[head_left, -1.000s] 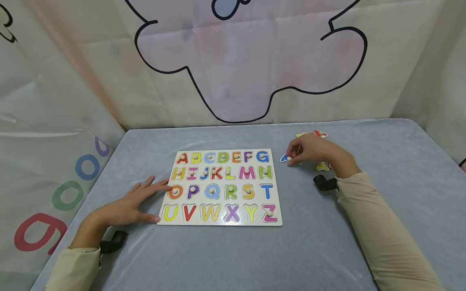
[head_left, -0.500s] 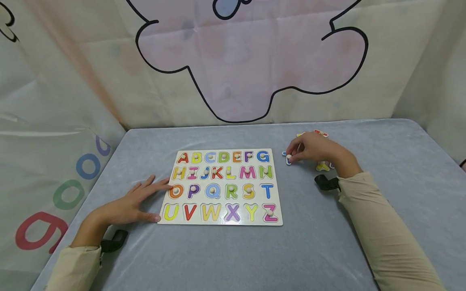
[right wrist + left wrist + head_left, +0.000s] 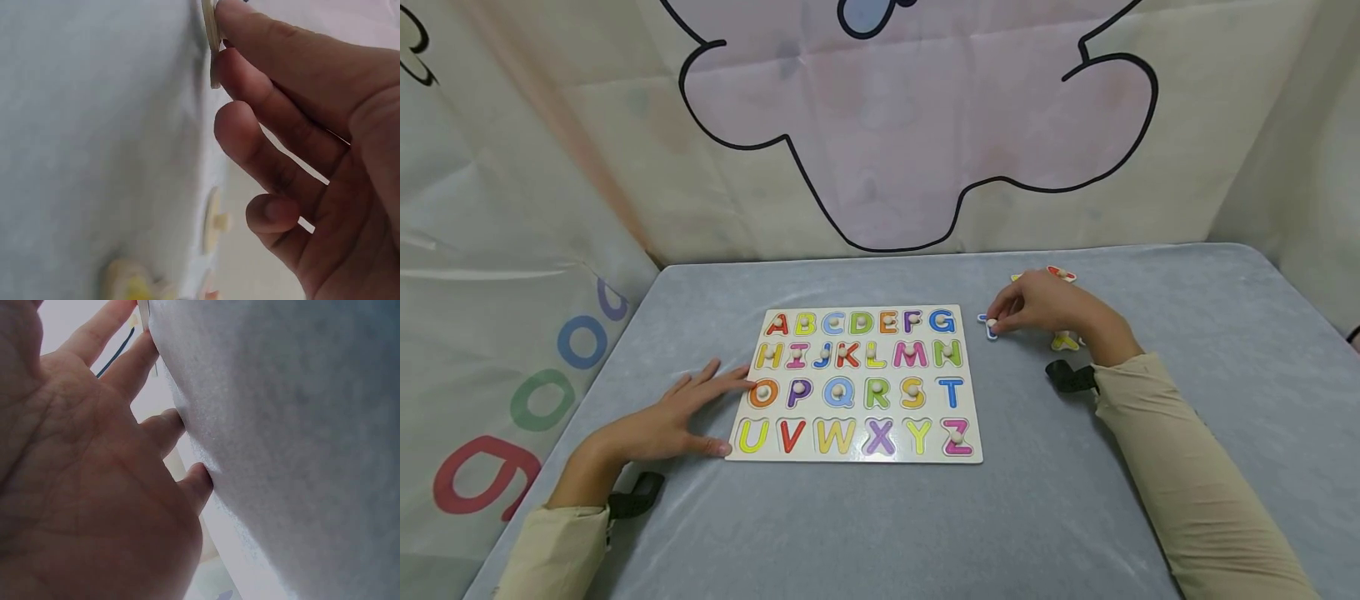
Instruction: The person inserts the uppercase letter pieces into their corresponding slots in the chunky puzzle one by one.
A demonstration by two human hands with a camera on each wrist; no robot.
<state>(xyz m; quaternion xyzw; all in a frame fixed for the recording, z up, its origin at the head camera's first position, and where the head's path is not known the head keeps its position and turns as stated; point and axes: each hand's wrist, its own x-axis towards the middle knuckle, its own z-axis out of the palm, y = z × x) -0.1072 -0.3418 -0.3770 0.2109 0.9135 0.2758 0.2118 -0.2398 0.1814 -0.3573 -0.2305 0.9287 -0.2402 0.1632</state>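
Observation:
Beyond the right edge of the letter board [image 3: 850, 460], my right hand [image 3: 1048, 307] pinches the white knob of a small blue letter T [image 3: 992, 332] between thumb and fingertips. Its stem points toward me, and my fingers cover part of its crossbar. The right wrist view shows the thin wooden edge of the T [image 3: 211, 44] at the fingertips. My left hand [image 3: 658, 429] is spread at the board's left side, thumb and a finger touching its edge. Knobbed letters fill A to S and Z; T to Y show flat coloured recesses without knobs.
Several loose letters lie partly hidden beyond and beneath my right hand, including a red one [image 3: 1062, 273] and a yellow one [image 3: 1064, 342]. Grey-blue cloth [image 3: 850, 533] covers the table. A printed curtain [image 3: 880, 192] hangs behind its far edge.
The blue T has turned in my right fingers, from lying aslant to having its stem toward me. That hand has shifted slightly left; my left hand stays at the board's edge.

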